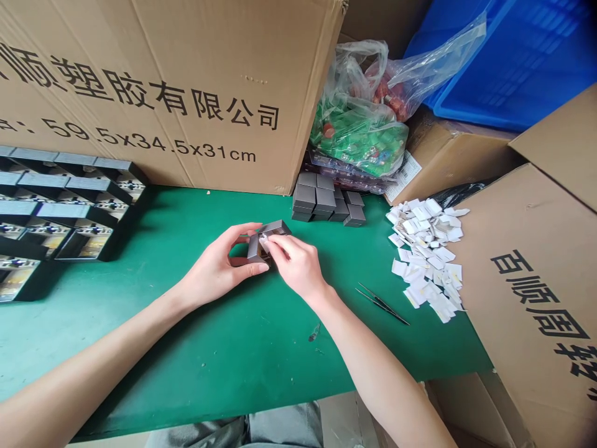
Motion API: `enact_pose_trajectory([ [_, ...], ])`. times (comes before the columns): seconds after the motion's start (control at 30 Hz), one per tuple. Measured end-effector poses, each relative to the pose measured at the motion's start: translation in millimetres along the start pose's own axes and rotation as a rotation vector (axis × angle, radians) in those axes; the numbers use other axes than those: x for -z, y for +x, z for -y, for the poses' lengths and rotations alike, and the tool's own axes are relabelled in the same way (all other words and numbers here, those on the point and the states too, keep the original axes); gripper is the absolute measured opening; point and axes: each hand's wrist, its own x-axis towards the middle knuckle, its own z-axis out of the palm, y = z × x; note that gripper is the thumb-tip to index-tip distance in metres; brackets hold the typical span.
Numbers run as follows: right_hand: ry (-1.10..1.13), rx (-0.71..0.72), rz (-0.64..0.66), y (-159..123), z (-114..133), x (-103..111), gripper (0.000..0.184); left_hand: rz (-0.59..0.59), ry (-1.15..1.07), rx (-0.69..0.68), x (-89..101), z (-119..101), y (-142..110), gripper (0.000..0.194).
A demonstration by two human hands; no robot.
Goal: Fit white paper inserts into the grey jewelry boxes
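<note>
My left hand [219,269] and my right hand [295,262] meet over the middle of the green mat [242,348]. Between them I hold a dark grey E-shaped block [273,230], a ferrite core by its look. The left hand's fingers curl round its left side. My right hand's fingertips pinch something small and white [263,241] against the block's top face. A stack of several like grey blocks [324,202] stands just beyond my hands, by the big carton.
A large printed carton [163,87] walls the back. Finished black assemblies [60,211] lie in rows at left. A heap of small white slips [429,255] and black tweezers [382,303] lie at right, beside another carton [536,298]. Plastic bags [368,118] and a blue crate [513,62] behind.
</note>
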Motion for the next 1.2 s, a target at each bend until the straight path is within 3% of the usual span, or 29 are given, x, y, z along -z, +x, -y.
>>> enact_pose_trajectory([
  [0.3, 0.002, 0.002, 0.004, -0.5, 0.6, 3.4, 0.026, -0.003, -0.003, -0.015, 1.9, -1.6, 2.1, 0.077],
  [0.8, 0.004, 0.063, 0.088, -2.0, 0.4, 2.8, 0.020, 0.056, 0.023, -0.046, 2.2, 1.0, 1.2, 0.076],
  [1.03, -0.206, 0.187, -0.041, -0.5, 6.2, 11.9, 0.024, 0.043, 0.088, -0.058, 1.1, 1.1, -1.0, 0.074],
  [1.2, -0.254, 0.125, -0.050, 1.2, 6.7, 10.4, 0.018, 0.041, 0.107, -0.075, -0.1, 0.4, -1.8, 0.073],
])
